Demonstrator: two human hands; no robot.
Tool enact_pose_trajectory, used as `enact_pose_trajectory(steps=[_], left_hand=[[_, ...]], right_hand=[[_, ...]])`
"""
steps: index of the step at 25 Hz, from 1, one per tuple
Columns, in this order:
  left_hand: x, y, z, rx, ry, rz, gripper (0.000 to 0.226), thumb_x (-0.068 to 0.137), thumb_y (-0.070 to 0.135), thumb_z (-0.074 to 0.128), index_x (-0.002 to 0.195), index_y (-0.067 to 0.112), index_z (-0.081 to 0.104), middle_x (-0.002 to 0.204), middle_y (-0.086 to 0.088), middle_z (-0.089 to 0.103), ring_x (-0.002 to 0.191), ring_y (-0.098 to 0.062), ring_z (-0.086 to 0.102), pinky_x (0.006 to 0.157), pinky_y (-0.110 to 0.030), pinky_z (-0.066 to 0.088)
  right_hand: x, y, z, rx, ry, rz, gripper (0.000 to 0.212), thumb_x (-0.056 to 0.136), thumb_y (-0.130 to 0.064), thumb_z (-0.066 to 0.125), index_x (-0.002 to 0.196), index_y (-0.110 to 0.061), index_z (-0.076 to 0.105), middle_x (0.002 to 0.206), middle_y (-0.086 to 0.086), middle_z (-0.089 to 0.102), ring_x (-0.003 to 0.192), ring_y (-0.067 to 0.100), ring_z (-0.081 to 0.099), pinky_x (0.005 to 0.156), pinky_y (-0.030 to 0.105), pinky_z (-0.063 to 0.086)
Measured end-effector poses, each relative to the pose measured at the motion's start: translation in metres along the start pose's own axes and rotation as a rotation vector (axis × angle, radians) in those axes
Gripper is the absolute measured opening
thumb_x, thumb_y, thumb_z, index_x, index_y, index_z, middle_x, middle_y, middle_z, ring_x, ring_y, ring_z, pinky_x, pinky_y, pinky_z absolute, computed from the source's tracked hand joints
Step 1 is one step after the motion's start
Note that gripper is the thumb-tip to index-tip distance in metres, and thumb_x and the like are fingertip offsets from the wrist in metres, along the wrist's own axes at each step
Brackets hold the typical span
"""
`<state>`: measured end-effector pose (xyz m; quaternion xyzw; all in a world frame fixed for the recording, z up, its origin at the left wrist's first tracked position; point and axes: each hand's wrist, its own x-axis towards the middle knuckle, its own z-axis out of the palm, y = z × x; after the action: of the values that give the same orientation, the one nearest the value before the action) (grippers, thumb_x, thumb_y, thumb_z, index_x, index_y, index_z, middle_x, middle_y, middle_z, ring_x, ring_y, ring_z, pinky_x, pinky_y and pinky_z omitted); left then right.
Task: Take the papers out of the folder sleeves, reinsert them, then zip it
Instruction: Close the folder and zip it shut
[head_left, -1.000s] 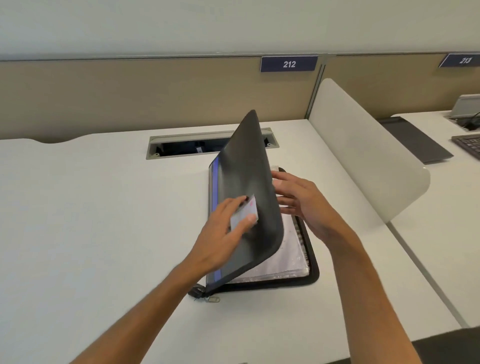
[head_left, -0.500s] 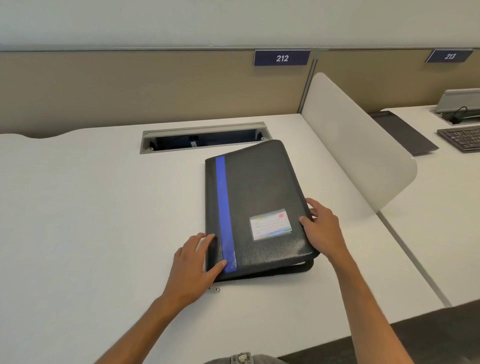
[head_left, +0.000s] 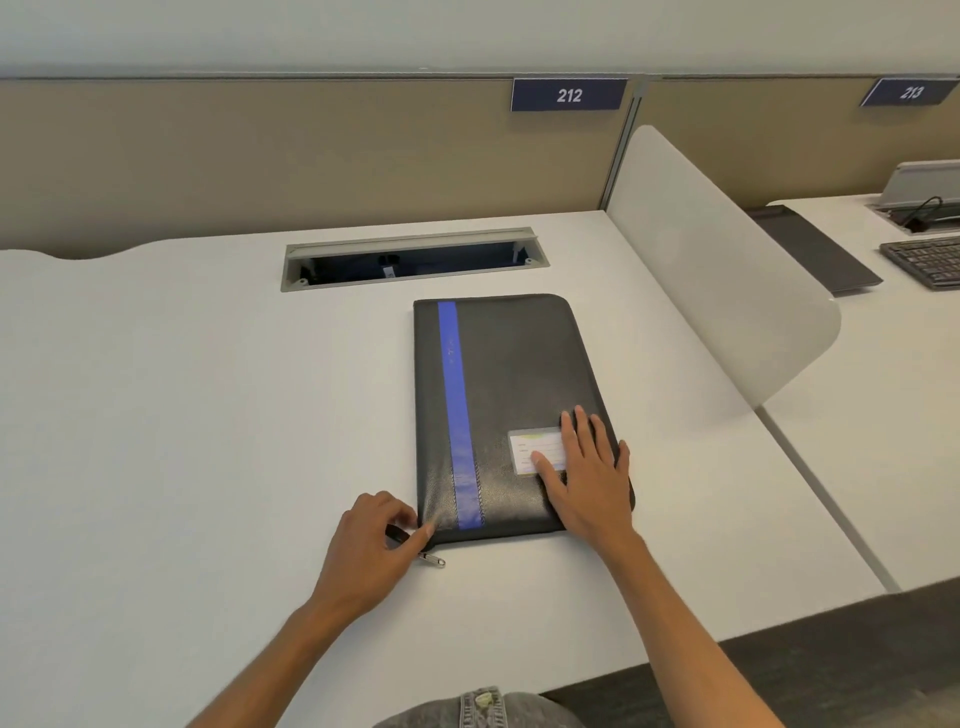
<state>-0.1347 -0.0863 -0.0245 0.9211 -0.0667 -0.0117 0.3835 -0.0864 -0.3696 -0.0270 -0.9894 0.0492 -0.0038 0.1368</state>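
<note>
Under the right hand (head_left: 584, 478) lies the closed folder (head_left: 511, 410), flat on the desk (head_left: 182, 415); fingers spread, palm pressing the cover beside its label card (head_left: 535, 449), presumably to steady it for zipping. Left hand (head_left: 371, 551) curls at the near left corner; whether it pinches the zipper pull (head_left: 432, 559) cannot be told. Beyond both hands sits a cable tray (head_left: 413, 260); right of them, a divider (head_left: 727, 291). Nothing obstructs.

One head-worn camera is looking forward and down from above the desk's (head_left: 208, 415) near edge. It is sitting close over the desk, facing the partition (head_left: 260, 156) behind it.
</note>
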Motion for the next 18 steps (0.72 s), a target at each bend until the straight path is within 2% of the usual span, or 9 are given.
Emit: enact_pose_trajectory(steps=[2, 4, 6, 9, 11, 14, 18], left_hand=[[-0.002, -0.003, -0.001, -0.007, -0.022, 0.03, 0.026, 0.074, 0.057, 0.054, 0.078, 0.033, 0.063, 0.081, 0.019, 0.059, 0.091, -0.006, 0.052, 0.077, -0.022, 0.04], [-0.006, -0.006, -0.004, -0.015, -0.042, 0.057, 0.025, 0.072, 0.055, 0.057, 0.081, 0.033, 0.064, 0.085, 0.019, 0.059, 0.094, -0.006, 0.051, 0.082, -0.022, 0.039], [-0.009, -0.009, -0.007, -0.031, -0.066, 0.083, 0.023, 0.071, 0.053, 0.061, 0.083, 0.034, 0.065, 0.087, 0.018, 0.06, 0.095, -0.006, 0.052, 0.084, -0.023, 0.039], [-0.012, -0.015, -0.009, -0.072, -0.073, 0.101, 0.02, 0.074, 0.053, 0.064, 0.082, 0.035, 0.069, 0.09, 0.017, 0.061, 0.095, -0.006, 0.053, 0.084, -0.019, 0.036], [-0.013, -0.017, -0.008, -0.084, -0.063, 0.116, 0.021, 0.078, 0.055, 0.062, 0.082, 0.036, 0.07, 0.091, 0.019, 0.061, 0.096, -0.006, 0.053, 0.084, -0.016, 0.034], [-0.017, -0.017, -0.009, -0.093, -0.065, 0.136, 0.022, 0.083, 0.058, 0.056, 0.082, 0.039, 0.067, 0.086, 0.02, 0.063, 0.091, -0.006, 0.053, 0.079, -0.017, 0.035], [-0.021, -0.019, -0.008, -0.122, -0.068, 0.144, 0.032, 0.086, 0.061, 0.052, 0.083, 0.034, 0.069, 0.08, 0.019, 0.062, 0.086, -0.007, 0.053, 0.075, -0.016, 0.038]], right_hand=[[-0.004, -0.008, -0.003, 0.056, 0.064, -0.03, 0.067, 0.095, -0.056, 0.031, 0.15, -0.019, 0.033, 0.16, 0.003, 0.025, 0.148, 0.022, 0.019, 0.119, 0.05, 0.009], [-0.017, -0.025, -0.003, 0.114, 0.233, -0.196, 0.048, 0.093, -0.042, 0.05, 0.133, -0.015, 0.053, 0.141, 0.006, 0.048, 0.134, 0.025, 0.042, 0.114, 0.049, 0.027], [-0.036, -0.046, 0.002, 0.206, 0.349, -0.328, 0.031, 0.089, -0.03, 0.062, 0.114, -0.013, 0.063, 0.117, 0.003, 0.061, 0.111, 0.023, 0.054, 0.098, 0.037, 0.042], [-0.063, -0.076, 0.012, 0.317, 0.314, -0.436, 0.01, 0.086, -0.03, 0.067, 0.084, -0.02, 0.065, 0.075, -0.009, 0.058, 0.07, 0.012, 0.054, 0.064, 0.025, 0.043], [-0.077, -0.087, 0.024, 0.283, 0.264, -0.477, 0.022, 0.085, -0.04, 0.067, 0.071, -0.024, 0.061, 0.06, -0.01, 0.052, 0.054, 0.009, 0.05, 0.051, 0.024, 0.039], [-0.089, -0.097, 0.041, 0.195, 0.225, -0.498, 0.026, 0.084, -0.048, 0.064, 0.071, -0.025, 0.061, 0.064, -0.009, 0.056, 0.054, 0.008, 0.054, 0.045, 0.025, 0.039], [-0.095, -0.103, 0.048, 0.209, 0.197, -0.425, 0.017, 0.089, -0.038, 0.062, 0.078, -0.025, 0.064, 0.072, -0.01, 0.058, 0.061, 0.009, 0.056, 0.047, 0.026, 0.043]])
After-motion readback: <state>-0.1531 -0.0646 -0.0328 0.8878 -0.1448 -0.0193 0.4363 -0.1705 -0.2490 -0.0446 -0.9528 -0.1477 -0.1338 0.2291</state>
